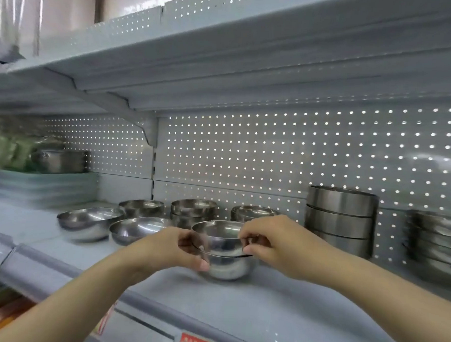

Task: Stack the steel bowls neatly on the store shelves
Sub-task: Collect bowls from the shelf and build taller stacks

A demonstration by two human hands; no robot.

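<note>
step: you seat the top bowl into the lower bowl, near the front of the shelf
left hand: fingers curled round the left side of both bowls, thumb low on the lower one
right hand: fingers pinch the top bowl's right rim
fit: rims look uneven, with a gap showing by your right fingertips; press down level there
hold: keep your left thumb steady so the pair does not slide
next: loose bowls sit just beyond your left fingers, other stacks behind
risk: slick steel, so go slow
</note>
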